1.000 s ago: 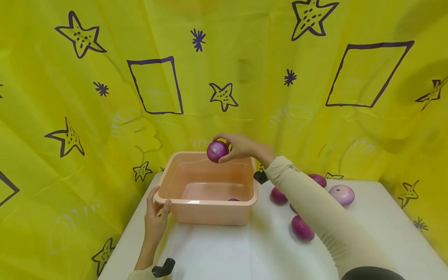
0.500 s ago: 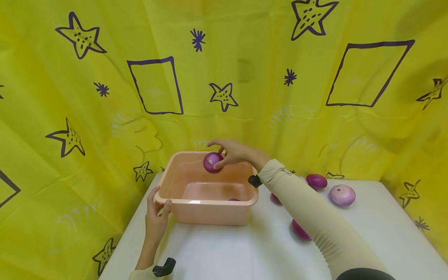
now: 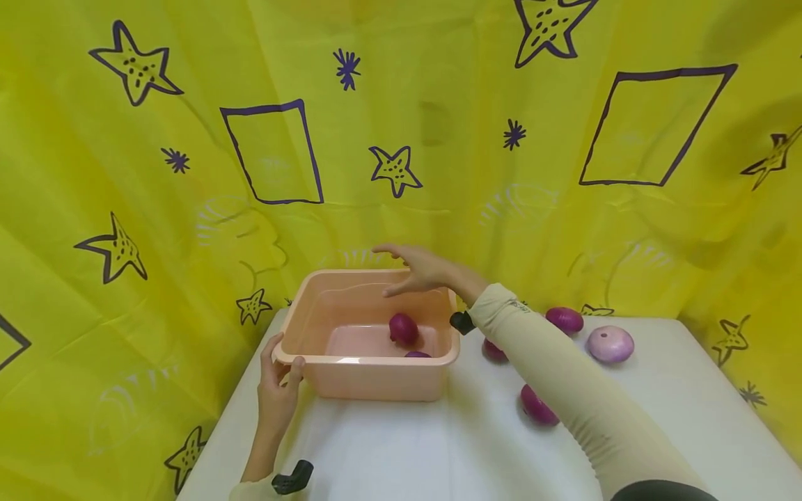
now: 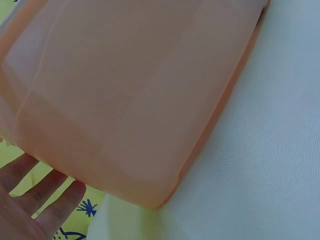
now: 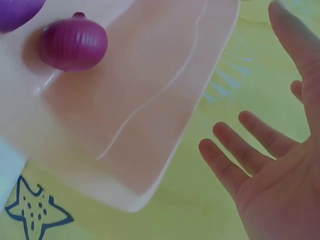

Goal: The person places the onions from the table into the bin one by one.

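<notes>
A peach plastic basin (image 3: 376, 379) stands on the white table. My left hand (image 3: 279, 393) grips its near left corner, thumb at the front of the rim and fingers round the side; in the left wrist view the fingers (image 4: 60, 205) lie along the basin wall. Above the basin's back right part, my right hand (image 3: 421, 270) is spread with nothing in it. Below it a red onion (image 3: 404, 329) lies inside the basin, also seen as the onion (image 5: 75, 44) in the right wrist view. A second onion (image 3: 418, 354) is mostly hidden behind the front rim.
Right of the basin, several onions lie on the table (image 3: 401, 445): a dark red onion (image 3: 564, 320), a pale onion (image 3: 610, 344), a nearer onion (image 3: 537, 406) and one partly behind the right sleeve (image 3: 564, 390). A yellow patterned curtain (image 3: 464, 139) hangs behind and at both sides.
The right hand has brought the red onion down over the basin and let it go; the onion now lies inside. The right fingers have spread apart. The left hand stays on the rim.
</notes>
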{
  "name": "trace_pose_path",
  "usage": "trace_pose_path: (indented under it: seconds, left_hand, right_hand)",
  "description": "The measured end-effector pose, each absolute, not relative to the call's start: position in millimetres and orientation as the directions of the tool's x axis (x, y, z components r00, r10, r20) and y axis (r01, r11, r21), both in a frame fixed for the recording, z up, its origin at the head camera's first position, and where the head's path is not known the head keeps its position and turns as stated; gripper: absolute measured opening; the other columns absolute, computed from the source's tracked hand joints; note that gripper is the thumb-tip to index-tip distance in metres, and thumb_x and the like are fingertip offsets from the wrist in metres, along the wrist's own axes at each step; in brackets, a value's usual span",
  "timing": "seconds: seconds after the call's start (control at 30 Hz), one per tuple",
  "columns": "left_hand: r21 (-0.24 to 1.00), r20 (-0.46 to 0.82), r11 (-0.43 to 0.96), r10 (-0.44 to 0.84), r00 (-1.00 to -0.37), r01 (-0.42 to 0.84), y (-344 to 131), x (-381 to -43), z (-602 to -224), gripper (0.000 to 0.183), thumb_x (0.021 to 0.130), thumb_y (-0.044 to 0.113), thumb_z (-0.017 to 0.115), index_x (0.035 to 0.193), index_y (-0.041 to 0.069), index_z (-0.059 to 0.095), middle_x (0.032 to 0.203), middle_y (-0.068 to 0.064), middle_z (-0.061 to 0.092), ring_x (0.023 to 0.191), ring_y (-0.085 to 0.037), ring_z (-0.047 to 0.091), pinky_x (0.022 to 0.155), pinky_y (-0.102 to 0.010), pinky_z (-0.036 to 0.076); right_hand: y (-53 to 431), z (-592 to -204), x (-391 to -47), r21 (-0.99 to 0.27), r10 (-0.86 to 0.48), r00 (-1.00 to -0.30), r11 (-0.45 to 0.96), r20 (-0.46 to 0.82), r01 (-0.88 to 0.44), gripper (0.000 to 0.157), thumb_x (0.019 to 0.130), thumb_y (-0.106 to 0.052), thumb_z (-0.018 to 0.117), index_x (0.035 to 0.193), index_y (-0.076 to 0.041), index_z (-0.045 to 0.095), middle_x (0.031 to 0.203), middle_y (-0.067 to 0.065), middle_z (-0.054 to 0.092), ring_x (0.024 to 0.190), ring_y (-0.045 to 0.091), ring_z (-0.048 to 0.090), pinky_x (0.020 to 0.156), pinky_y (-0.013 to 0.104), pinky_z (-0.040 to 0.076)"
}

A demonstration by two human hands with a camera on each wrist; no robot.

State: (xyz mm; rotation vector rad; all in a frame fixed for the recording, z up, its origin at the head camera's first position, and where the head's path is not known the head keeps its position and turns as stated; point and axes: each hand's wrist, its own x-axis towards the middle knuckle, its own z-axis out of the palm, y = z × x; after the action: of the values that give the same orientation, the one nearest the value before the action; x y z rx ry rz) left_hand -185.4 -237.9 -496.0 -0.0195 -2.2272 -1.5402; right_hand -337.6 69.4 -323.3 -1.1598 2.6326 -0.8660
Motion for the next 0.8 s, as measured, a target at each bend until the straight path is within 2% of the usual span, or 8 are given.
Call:
trace_pose_path:
  seconds: [0.1, 0.33, 0.47, 0.8]
  left_hand:
    - [0.889, 0.353, 0.384, -0.229, -0.907, 0.249, -238, -186, -496, 0.062, 0.105, 0.023, 0.059, 0.159, 0.024, 0.028, 0.161, -0.008, 0.038, 0.118, -0.016, 0.058, 0.085, -0.011, 0.050]
    - [0.893, 0.345, 0.379, -0.229, -0.910, 0.244, -239, -185, -496, 0.062, 0.106, 0.023, 0.058, 0.159, 0.024, 0.027, 0.163, -0.009, 0.036, 0.120, -0.022, 0.056, 0.086, -0.011, 0.050]
    - [0.889, 0.354, 0.385, -0.233, -0.906, 0.249, -239, -187, -496, 0.062, 0.105, 0.024, 0.058, 0.159, 0.024, 0.027, 0.162, -0.008, 0.037, 0.115, -0.011, 0.057, 0.086, -0.011, 0.050]
    - [0.895, 0.343, 0.375, -0.228, -0.911, 0.243, -239, -185, -497, 0.062, 0.106, 0.023, 0.057, 0.159, 0.024, 0.027, 0.161, -0.009, 0.038, 0.114, -0.003, 0.055, 0.086, -0.009, 0.049]
  right_hand:
    - [80, -323, -338, -0.550, -0.709, -0.691, 0.525, 0.140, -0.650, 0.088, 0.086, -0.032, 0.085, 0.158, -0.009, 0.037, 0.160, 0.015, 0.041, 0.140, 0.043, 0.043, 0.111, 0.058, 0.041]
    - [121, -322, -334, -0.562, -0.663, -0.717, 0.516, 0.215, -0.646, 0.086, 0.086, -0.024, 0.085, 0.156, -0.006, 0.040, 0.158, 0.017, 0.042, 0.139, 0.046, 0.043, 0.111, 0.059, 0.041]
    - [155, -325, -332, -0.547, -0.620, -0.750, 0.555, 0.231, -0.626, 0.086, 0.086, -0.026, 0.085, 0.156, -0.006, 0.040, 0.158, 0.019, 0.042, 0.138, 0.046, 0.043, 0.109, 0.061, 0.042]
    - [248, -342, -318, -0.482, -0.517, -0.816, 0.662, 0.260, -0.574, 0.080, 0.086, -0.026, 0.085, 0.152, -0.005, 0.045, 0.151, 0.024, 0.049, 0.129, 0.048, 0.052, 0.101, 0.065, 0.046]
